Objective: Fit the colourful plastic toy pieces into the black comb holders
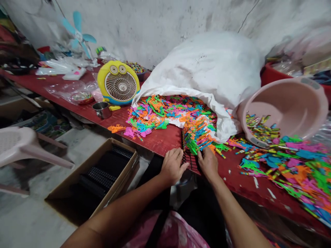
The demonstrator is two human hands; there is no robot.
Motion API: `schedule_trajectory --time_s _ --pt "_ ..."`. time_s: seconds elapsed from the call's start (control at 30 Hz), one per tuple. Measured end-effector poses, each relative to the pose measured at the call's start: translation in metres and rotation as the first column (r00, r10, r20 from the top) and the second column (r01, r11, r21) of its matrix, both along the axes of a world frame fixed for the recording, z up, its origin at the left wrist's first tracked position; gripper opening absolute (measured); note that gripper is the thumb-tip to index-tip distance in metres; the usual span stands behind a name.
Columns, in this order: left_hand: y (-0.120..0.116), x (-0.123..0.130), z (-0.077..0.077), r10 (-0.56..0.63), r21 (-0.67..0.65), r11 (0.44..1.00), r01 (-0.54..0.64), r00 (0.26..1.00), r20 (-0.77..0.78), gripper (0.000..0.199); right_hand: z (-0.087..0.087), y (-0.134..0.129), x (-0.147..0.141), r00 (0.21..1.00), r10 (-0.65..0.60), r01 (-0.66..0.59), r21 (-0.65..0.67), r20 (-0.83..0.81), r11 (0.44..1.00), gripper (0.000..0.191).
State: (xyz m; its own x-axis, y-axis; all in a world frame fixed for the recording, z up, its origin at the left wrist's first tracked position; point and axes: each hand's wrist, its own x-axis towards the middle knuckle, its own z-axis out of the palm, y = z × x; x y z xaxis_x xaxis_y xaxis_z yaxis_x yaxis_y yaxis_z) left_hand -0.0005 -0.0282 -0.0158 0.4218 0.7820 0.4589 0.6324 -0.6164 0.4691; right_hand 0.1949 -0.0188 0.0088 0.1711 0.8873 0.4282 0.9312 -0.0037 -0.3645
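A dark ribbed plastic strip point(190, 162) lies at the front edge of a red-painted table point(160, 141), a fan of orange, green and blue plastic pieces point(196, 136) rising from it toward a heap. A worker's left hand point(172, 166) curls over the strip's near left side, fingers bent and closed together, while the right hand point(208, 162) presses down on its right side, fingers bunched. The two hands sit close together, just apart, and the exact grip is hidden behind the fingers.

Directly behind, a white sack point(212, 69) lies on its side, its mouth open on a spill of multicoloured plastic shapes point(165, 113). To the right, a pale pink basin point(284, 103) tips on its side with yellow-and-green sticks point(261, 129) at its lip, beside a wide scatter of pink, blue, green and orange pieces point(287, 168). A red tub point(271, 74) stands behind it.

On the floor to the left, an open cardboard box point(77, 172) holds rows of black ribbed strips point(102, 174). A yellow cartoon-faced fan point(118, 82) and a steel cup point(101, 110) stand on the table, and a white plastic chair point(20, 144) stands beyond the box.
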Motion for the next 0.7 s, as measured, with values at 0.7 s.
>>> schedule_trajectory --time_s 0.7 --pt "-0.028 0.013 -0.004 -0.108 0.112 0.985 0.128 0.980 -0.168 0.056 -0.006 -0.034 0.007 0.976 0.127 -0.116 -0.071 0.178 0.991 0.040"
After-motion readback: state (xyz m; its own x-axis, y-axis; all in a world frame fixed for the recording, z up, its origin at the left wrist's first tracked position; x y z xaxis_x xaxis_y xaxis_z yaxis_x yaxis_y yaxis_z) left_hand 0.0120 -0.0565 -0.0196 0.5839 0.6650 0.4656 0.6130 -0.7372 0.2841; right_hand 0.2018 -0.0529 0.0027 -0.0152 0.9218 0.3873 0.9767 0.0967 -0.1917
